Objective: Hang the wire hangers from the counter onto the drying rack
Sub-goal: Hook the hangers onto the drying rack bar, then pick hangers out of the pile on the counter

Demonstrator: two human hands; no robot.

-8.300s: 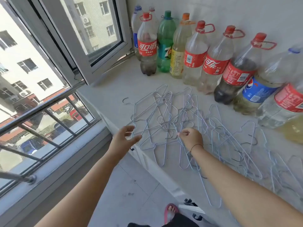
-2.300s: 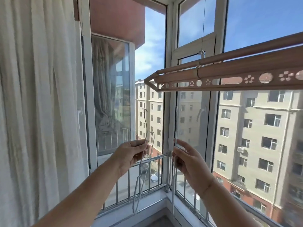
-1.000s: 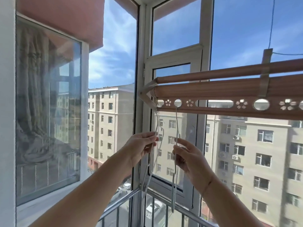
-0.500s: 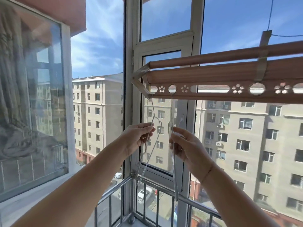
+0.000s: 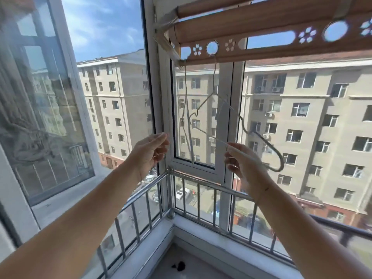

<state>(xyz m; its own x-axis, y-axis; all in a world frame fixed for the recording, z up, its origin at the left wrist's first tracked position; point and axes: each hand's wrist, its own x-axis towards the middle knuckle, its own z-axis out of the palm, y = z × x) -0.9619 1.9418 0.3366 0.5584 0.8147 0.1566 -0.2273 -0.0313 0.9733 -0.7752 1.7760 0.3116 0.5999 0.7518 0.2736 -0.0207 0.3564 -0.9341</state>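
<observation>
Overhead, the rack (image 5: 271, 27) crossed the window corner; one hanger (image 5: 239, 119) hung by its hook in a round hole of the lower rail, tilted; a second hanger (image 5: 188, 121) hung edge-on from the rack's left end; the right hand (image 5: 244, 167) pinched the first hanger's bottom wire; the left hand (image 5: 150, 153) was raised beside the second, fingers loosely curled, apparently released and holding nothing; a railing (image 5: 201, 190) ran below.
</observation>
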